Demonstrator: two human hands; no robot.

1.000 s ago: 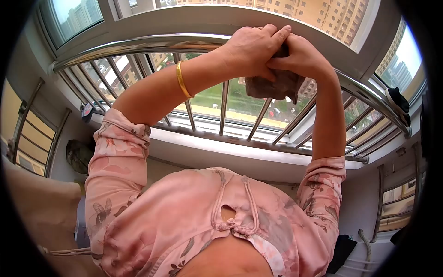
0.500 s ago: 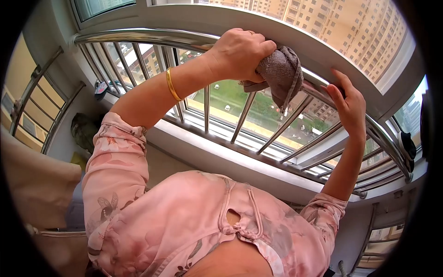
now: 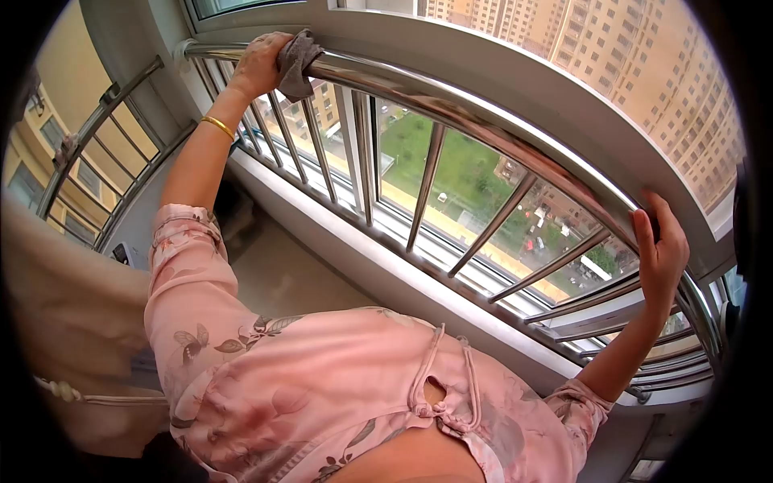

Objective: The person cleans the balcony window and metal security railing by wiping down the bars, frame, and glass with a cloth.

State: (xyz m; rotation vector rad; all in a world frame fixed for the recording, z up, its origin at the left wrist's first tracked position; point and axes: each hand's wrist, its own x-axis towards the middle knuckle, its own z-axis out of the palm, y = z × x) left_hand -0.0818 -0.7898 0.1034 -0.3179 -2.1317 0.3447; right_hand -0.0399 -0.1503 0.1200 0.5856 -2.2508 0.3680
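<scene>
The fingers of the left hand [image 3: 264, 64] are closed on a bunched gray cloth [image 3: 298, 64], up at about 11 o'clock. The cloth sits at the shiny metal rail [image 3: 475, 121], with one end hanging down below it. The hand seems to hold it bunched like this so that soft cloth, not bare skin, can press on the metal, but I cannot see under the palm. The right hand [image 3: 664, 249] is at 3 o'clock, by the other end of the rail. Its fingers are bent a little, with a gap by the thumb, and I see no cloth in it. I cannot tell if it touches the rail; maybe it is there to help the body stay steady. The left arm, with a gold bracelet [image 3: 218, 125] on the wrist, reaches far up toward 11 o'clock, nearly straight. The right arm bends at the elbow near 4 o'clock, and its forearm points up. Both arms come out of a pink flowered shirt [image 3: 322, 362] at 6 o'clock. Metal bars [image 3: 425, 185] go down from the rail. Past them, green grass [image 3: 467, 161] shows at 1 o'clock, and a tall tan building [image 3: 612, 48] stands near 2 o'clock.
</scene>
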